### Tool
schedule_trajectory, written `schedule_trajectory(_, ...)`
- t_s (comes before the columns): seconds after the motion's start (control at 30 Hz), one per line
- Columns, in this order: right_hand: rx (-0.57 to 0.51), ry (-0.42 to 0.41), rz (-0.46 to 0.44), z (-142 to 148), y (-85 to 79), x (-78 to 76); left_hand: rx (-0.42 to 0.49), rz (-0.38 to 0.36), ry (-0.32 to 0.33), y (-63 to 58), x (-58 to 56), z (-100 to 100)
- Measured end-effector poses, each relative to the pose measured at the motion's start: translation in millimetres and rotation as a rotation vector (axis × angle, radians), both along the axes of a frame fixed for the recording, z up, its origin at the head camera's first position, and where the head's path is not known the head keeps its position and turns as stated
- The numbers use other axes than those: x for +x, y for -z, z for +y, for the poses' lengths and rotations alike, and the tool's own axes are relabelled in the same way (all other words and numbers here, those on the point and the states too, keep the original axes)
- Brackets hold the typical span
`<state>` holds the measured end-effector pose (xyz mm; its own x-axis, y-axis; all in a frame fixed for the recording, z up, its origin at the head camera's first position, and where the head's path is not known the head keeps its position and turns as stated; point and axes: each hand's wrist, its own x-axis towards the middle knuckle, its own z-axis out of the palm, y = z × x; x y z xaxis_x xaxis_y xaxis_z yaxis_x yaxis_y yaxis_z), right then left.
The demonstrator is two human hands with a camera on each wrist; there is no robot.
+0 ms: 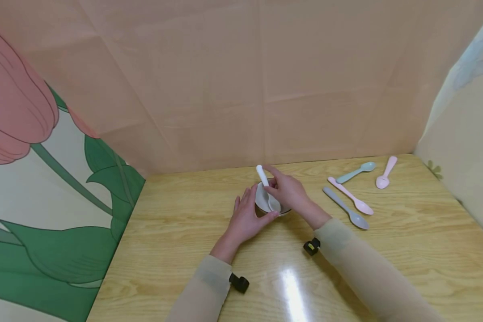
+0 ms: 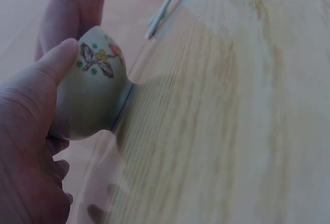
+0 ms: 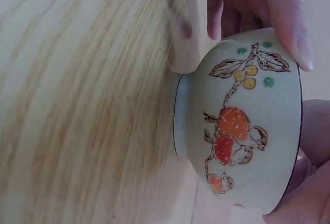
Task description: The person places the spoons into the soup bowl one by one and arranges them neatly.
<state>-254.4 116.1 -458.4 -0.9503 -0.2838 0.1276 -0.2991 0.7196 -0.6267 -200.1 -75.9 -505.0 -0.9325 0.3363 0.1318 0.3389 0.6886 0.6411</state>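
Observation:
A small pale bowl painted with birds, berries and leaves stands on the wooden table. My left hand holds its side, thumb on the near side and fingers round the left. In the left wrist view, that thumb presses the outer wall of the bowl. A white spoon leans inside the bowl, its handle sticking up past the far rim. Over the right part of the bowl, my right hand pinches the spoon's handle between thumb and fingers. Its fingertips are partly hidden, and the right wrist view does not show the spoon.
Right of the bowl lie a grey spoon, a pink spoon and a teal spoon, close together. Another pink spoon lies farther right. A peach cloth hangs behind the table; a flower-printed sheet stands left.

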Motion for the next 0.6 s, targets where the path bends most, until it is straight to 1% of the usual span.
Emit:
schedule_trajectory(0.17, 0.029, -0.013, 0.012, -1.7, -3.8, 2.2, 0.003, -0.003, 0.0, -1.6, 0.8, -0.2)
schedule_trajectory(0.4, 0.035, -0.028, 0.011, 0.2, -5.7, 3.0, -0.003, 0.013, 0.006, -0.6, 0.1, 1.0)
schedule_trajectory(0.5, 0.023, -0.035, -0.001, 0.7, -5.7, 3.7, -0.001, 0.009, 0.005, -0.7, 0.4, 0.9)
schedule_trajectory(0.6, -0.015, -0.034, -0.016, 1.1, -6.1, 4.4, -0.002, 0.004, -0.002, -0.9, 1.0, 0.1)
